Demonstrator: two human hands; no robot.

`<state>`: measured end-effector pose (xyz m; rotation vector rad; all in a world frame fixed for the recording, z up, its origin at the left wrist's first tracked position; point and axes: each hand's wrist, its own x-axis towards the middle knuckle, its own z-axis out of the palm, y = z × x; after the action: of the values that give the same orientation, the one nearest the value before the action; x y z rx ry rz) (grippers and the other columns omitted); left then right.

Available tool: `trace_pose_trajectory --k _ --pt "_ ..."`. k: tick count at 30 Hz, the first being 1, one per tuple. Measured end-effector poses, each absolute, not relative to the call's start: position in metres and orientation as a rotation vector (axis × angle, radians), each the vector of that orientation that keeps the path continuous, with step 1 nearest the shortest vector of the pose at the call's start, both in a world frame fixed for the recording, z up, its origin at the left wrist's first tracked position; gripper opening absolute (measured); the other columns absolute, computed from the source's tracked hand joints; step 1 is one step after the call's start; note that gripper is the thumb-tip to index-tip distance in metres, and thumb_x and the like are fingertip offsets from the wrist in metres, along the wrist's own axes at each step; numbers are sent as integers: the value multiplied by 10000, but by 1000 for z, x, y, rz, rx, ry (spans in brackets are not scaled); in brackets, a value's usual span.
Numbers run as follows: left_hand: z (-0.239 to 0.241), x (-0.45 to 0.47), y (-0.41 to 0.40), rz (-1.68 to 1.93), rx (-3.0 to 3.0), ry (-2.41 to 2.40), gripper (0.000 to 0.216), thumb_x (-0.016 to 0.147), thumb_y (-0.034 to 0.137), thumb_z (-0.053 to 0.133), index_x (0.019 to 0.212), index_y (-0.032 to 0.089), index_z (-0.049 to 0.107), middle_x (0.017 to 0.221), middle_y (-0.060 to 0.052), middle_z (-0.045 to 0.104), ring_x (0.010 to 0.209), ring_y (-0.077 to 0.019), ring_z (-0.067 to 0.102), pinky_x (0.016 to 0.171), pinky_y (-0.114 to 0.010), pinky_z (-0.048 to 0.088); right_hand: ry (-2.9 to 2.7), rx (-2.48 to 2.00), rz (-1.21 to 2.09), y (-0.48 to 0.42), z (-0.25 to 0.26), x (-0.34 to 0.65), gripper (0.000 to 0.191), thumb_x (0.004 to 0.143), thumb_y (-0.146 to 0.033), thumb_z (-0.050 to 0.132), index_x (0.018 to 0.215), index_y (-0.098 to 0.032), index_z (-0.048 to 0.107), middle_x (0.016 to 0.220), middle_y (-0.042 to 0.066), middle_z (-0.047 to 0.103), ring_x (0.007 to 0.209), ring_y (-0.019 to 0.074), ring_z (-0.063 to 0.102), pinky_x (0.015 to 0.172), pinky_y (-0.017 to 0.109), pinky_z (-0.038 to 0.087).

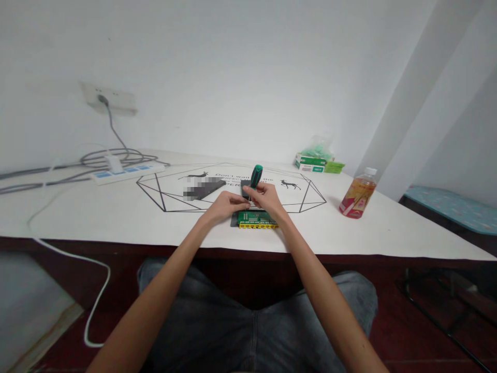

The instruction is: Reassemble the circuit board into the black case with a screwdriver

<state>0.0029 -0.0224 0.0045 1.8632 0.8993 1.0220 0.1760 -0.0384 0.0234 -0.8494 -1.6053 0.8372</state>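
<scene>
A green circuit board point(256, 219) with a yellow front edge lies near the front edge of the white table point(97, 217). My right hand point(267, 199) is wrapped round a screwdriver with a green handle point(256, 175), held upright with its tip down over the board. My left hand point(225, 204) rests just left of the board, its fingers pinched together at the lower shaft of the screwdriver. A dark flat part point(245, 187) lies behind the board, partly hidden by my hands.
A dark flat object point(205, 189) lies left of my hands. A power strip point(126, 173) with cables sits at the back left. A bottle of orange drink point(357, 194) stands at the right, and a green-and-white box point(313, 162) at the back.
</scene>
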Motion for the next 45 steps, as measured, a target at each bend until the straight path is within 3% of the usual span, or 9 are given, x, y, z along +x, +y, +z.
trace_pose_trajectory --k 24,38,45 --pt "6 3 -25 1016 1893 892 184 680 319 787 755 151 797 803 -94 784 748 -204 696 791 -339 544 -1589 -833 854 -38 23 177 548 698 -710 725 590 -215 516 467 -41 454 421 82 351 420 267 253" --pt "5 3 -25 974 1886 877 186 729 294 756 839 157 815 893 -111 802 857 -233 730 874 -370 555 -1596 -831 847 -38 22 176 500 727 -663 713 611 -204 550 448 -48 457 413 80 357 427 261 258" --pt "3 1 -21 981 1898 884 150 709 284 763 788 167 814 858 -94 802 818 -223 724 875 -377 556 -1587 -825 843 -35 18 177 465 737 -631 728 661 -195 586 468 -49 475 416 82 368 432 262 270"
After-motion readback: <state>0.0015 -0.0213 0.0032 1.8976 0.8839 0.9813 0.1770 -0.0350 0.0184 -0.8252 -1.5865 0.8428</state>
